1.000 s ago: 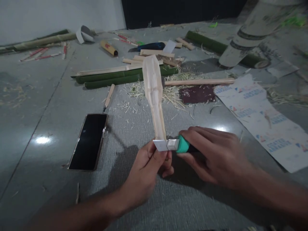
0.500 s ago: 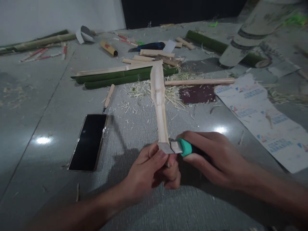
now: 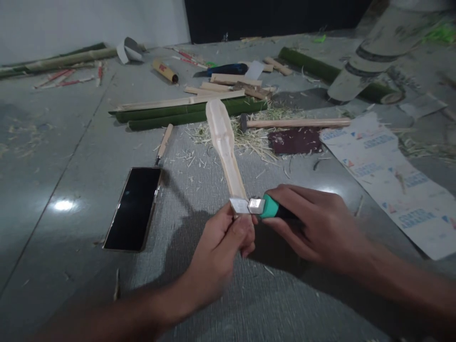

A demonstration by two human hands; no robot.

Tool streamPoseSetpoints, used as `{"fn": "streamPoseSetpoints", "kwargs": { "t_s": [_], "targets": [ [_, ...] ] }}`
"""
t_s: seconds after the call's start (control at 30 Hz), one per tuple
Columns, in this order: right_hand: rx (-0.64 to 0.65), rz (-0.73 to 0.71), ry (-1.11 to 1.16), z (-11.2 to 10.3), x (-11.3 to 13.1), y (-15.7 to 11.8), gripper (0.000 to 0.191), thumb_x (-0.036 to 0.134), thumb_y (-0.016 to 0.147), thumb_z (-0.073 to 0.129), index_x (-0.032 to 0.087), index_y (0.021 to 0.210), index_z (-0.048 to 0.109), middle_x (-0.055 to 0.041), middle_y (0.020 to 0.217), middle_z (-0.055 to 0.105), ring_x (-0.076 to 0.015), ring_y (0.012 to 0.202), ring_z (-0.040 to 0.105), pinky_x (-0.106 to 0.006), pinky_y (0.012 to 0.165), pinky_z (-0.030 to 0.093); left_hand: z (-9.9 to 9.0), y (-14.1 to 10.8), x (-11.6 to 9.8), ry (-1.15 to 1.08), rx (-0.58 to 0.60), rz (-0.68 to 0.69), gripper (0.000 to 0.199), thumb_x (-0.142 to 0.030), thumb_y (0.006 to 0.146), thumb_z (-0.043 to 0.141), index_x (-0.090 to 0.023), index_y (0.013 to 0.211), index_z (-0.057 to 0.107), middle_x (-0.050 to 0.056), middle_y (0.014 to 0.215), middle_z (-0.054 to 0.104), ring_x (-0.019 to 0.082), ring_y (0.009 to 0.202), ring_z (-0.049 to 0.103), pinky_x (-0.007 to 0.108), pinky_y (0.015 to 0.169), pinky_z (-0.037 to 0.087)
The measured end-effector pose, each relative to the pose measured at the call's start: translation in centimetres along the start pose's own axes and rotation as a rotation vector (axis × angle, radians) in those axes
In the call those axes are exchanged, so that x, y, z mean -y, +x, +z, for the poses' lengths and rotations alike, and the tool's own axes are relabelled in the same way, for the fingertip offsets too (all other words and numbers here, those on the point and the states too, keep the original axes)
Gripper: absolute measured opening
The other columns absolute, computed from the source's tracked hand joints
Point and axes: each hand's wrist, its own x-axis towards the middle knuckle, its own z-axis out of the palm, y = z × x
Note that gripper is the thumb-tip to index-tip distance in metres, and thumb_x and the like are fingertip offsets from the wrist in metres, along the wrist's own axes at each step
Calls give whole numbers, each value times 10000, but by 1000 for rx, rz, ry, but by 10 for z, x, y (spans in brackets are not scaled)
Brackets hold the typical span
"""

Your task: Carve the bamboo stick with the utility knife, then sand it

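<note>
Both grips closed: carved bamboo piece (image 3: 221, 128) in left hand (image 3: 221, 247), utility knife (image 3: 270, 206) in right hand (image 3: 320, 223)

Grey floor (image 3: 78, 199) carries the scattered items. Long green bamboo strips (image 3: 171, 118) lie beyond the hands, left of centre. A printed paper sheet (image 3: 381, 166) lies toward the right edge of the view. A hammer (image 3: 299, 123) lies between strips and sheet, its head to the left, just beyond a dark red sheet (image 3: 295, 141).

The carved bamboo piece is held above the floor, broad end away from the person and narrow end in the left hand. That grip is closed, thumb uppermost, fingers curled beneath. The right grip is closed around the knife's dark and teal handle; its blade lies across the narrow end, close to the left thumb. Thumb contact with the blade cannot be confirmed.

A phone (image 3: 133, 209) lies left of the hands, a wooden-handled tool (image 3: 165, 141) just beyond its far edge. Pale shavings (image 3: 249, 142) surround the hammer head.
</note>
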Motion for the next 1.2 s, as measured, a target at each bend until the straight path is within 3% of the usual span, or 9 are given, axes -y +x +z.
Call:
{"fn": "streamPoseSetpoints", "kwargs": {
  "t_s": [0.27, 0.33, 0.53, 0.73, 0.87, 1.0, 1.07, 1.13, 1.2],
  "targets": [
    [-40, -25, 47, -3, 0, -2, 152, 361, 1052, 523, 218, 1026, 569, -36, 870, 677, -171, 703, 593, -302, 609, 423, -5, 3, -3, -256, 252, -75, 235, -338, 1088, 504, -178, 938, 588, -78, 610, 343, 83, 522, 327, 223, 550, 366],
    [-35, -30, 44, -3, -1, -3, 162, 368, 1055, 521, 216, 1026, 571, -37, 872, 681, -169, 698, 594, -304, 603, 419, -4, 2, -3, -252, 256, -77, 242, -352, 1086, 505, -183, 932, 583, -80, 602, 339, 84, 514, 329, 224, 546, 364],
    [-64, -23, -26, -3, 0, 0, 190, 370, 1059, 518, 208, 970, 562, -21, 824, 661, -152, 647, 577, -298, 575, 393, -2, 1, -6, -64, 81, -53, 241, -344, 1087, 528, -164, 945, 600, -77, 604, 375, 83, 538, 355, 230, 559, 359],
    [-87, -30, -59, -4, 2, 1, 184, 367, 1056, 522, 198, 1006, 576, -28, 839, 667, -163, 675, 589, -301, 586, 393, -2, 4, -6, -198, 220, -61, 252, -372, 1080, 520, -180, 920, 558, -88, 584, 346, 85, 500, 346, 229, 528, 353],
    [-87, -32, -88, -3, 3, 1, 203, 385, 1062, 509, 204, 998, 573, -30, 824, 672, -167, 652, 593, -306, 574, 387, -3, 8, -6, -192, 217, -77, 247, -366, 1079, 511, -182, 919, 549, -85, 589, 348, 90, 505, 364, 230, 531, 351],
    [-84, -49, -105, -5, 2, 1, 239, 422, 1068, 482, 210, 999, 570, -63, 868, 705, -197, 692, 640, -323, 579, 402, -2, 5, -6, -286, 273, -75, 236, -362, 1073, 515, -188, 918, 554, -97, 580, 301, 81, 481, 280, 224, 520, 340],
    [-111, 25, -81, -11, -5, 2, 258, 437, 1076, 469, 226, 955, 552, -26, 740, 654, -166, 572, 576, -313, 523, 366, -1, -2, -4, -269, 290, -89, 242, -377, 1066, 541, -183, 926, 570, -88, 590, 336, 78, 495, 301, 223, 531, 344],
    [-173, 182, -89, -17, -17, 3, 296, 457, 1082, 459, 251, 876, 510, 36, 561, 489, -132, 433, 409, -312, 465, 291, 2, -10, -1, -136, 300, -146, 276, -411, 1037, 612, -166, 912, 588, -44, 635, 455, 87, 555, 406, 227, 556, 348],
    [-219, 290, -178, -22, -30, 4, 353, 494, 1072, 460, 271, 799, 446, 34, 534, 397, -144, 452, 342, -335, 489, 271, 4, -16, 1, -109, 361, -240, 323, -461, 1049, 575, -169, 911, 574, -37, 633, 451, 103, 573, 444, 241, 568, 364]
  ]
}}
